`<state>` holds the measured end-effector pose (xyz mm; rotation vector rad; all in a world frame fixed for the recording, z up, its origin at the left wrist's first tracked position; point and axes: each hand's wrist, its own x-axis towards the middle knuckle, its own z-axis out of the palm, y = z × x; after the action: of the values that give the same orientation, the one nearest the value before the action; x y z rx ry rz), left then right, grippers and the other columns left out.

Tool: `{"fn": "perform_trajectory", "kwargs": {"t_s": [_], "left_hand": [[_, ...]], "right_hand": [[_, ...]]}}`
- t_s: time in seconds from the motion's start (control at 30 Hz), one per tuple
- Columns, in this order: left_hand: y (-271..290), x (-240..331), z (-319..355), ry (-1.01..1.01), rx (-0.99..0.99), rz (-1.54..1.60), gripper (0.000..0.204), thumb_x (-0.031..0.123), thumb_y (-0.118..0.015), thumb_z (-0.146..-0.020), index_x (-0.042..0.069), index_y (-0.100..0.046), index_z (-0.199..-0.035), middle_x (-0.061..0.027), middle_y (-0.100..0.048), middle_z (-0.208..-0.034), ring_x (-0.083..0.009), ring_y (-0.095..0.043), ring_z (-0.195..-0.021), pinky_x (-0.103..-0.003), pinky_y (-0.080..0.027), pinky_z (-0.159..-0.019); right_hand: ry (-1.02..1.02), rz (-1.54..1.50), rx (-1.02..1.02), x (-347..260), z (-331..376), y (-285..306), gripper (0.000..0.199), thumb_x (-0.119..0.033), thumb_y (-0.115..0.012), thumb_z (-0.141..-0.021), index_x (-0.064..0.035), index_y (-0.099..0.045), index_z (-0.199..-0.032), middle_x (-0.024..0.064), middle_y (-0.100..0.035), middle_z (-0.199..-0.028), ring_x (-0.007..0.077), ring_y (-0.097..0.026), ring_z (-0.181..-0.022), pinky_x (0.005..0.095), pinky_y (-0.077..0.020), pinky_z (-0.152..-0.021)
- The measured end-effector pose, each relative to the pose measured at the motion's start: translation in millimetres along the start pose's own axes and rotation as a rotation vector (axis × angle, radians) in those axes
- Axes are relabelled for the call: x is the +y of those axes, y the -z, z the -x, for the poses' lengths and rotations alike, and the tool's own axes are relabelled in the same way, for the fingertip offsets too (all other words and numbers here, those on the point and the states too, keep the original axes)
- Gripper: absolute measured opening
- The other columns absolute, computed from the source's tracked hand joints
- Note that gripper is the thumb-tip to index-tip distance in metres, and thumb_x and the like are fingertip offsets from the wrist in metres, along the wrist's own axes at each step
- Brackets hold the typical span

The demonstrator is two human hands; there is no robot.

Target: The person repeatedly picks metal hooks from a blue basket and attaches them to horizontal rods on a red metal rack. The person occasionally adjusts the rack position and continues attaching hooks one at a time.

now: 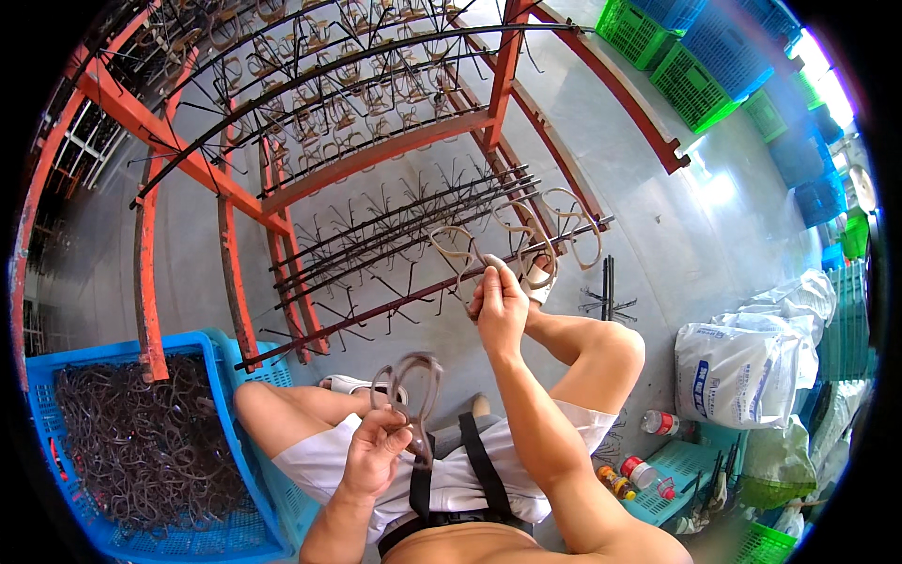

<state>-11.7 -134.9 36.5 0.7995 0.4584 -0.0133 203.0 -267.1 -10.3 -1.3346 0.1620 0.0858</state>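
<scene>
My left hand [376, 449] is low over my lap, shut on a small bunch of dark metal loops [413, 395]. Stretched forward, my right hand [498, 301] pinches one pale loop [460, 252] against a dark bar with hooks [376, 310] of the orange rack [282, 202]. Two other pale loops [564, 226] hang from hooks on the bars just right of that hand. Further loops hang on the upper bars. I sit with my knees bent under the rack.
A blue crate [216, 540] full of dark metal loops stands at my left. White sacks [742, 371] lie to the right, with small bottles [658, 423] and a teal crate [681, 465]. Green and blue crates [695, 56] are stacked at the upper right.
</scene>
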Motion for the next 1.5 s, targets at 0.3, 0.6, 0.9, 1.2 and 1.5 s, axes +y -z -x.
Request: {"fn": "perform_trajectory", "kwargs": {"t_s": [0.3,0.6,0.9,1.2,1.5], "left_hand": [[4,-1,4,-0.052,0.132,0.020,0.023,0.002,-0.063,-0.082,0.000,-0.061,-0.105,-0.0023,-0.061,-0.089,-0.0069,-0.054,-0.073,-0.017,-0.042,-0.066],[-4,4,6,-0.086,0.154,-0.054,0.027,0.011,-0.056,-0.088,-0.002,-0.058,-0.112,-0.0101,-0.064,-0.101,-0.0061,-0.051,-0.071,-0.019,-0.039,-0.063],[2,2,8,-0.097,0.203,-0.090,0.030,0.012,-0.053,-0.090,-0.001,-0.056,-0.117,-0.0095,-0.063,-0.103,-0.0058,-0.049,-0.071,-0.019,-0.039,-0.064],[1,7,7,-0.149,0.227,-0.064,0.029,0.013,-0.053,-0.089,0.001,-0.057,-0.115,-0.0091,-0.064,-0.101,-0.0071,-0.049,-0.069,-0.021,-0.040,-0.064],[-20,11,8,-0.337,0.325,-0.028,0.031,0.013,-0.052,-0.090,0.001,-0.055,-0.118,-0.0059,-0.063,-0.102,-0.0062,-0.047,-0.071,-0.021,-0.039,-0.067]], "right_hand": [[0.041,0.001,0.188,5,7,-17,0.018,-0.020,-0.045,-0.096,-0.0071,-0.054,-0.105,-0.0026,-0.047,-0.064,0.0052,-0.043,-0.047,0.0203,-0.0377,-0.041],[0.152,0.031,0.122,17,4,-14,0.020,-0.018,-0.045,-0.096,-0.0068,-0.054,-0.110,-0.0031,-0.045,-0.063,0.0039,-0.041,-0.047,0.0185,-0.0359,-0.041],[0.407,0.457,-0.020,16,3,-6,0.021,-0.011,-0.050,-0.092,-0.0010,-0.057,-0.109,0.0024,-0.051,-0.061,0.0090,-0.047,-0.049,0.0231,-0.0392,-0.045],[0.328,0.426,0.043,14,-5,-1,0.021,-0.014,-0.049,-0.093,-0.0017,-0.057,-0.108,0.0017,-0.050,-0.061,0.0088,-0.046,-0.049,0.0230,-0.0389,-0.044],[0.541,0.811,0.118,-21,12,-3,0.028,-0.014,-0.053,-0.089,-0.0008,-0.051,-0.114,0.0115,-0.050,-0.089,0.0225,-0.052,-0.079,0.0338,-0.0440,-0.068]]}}
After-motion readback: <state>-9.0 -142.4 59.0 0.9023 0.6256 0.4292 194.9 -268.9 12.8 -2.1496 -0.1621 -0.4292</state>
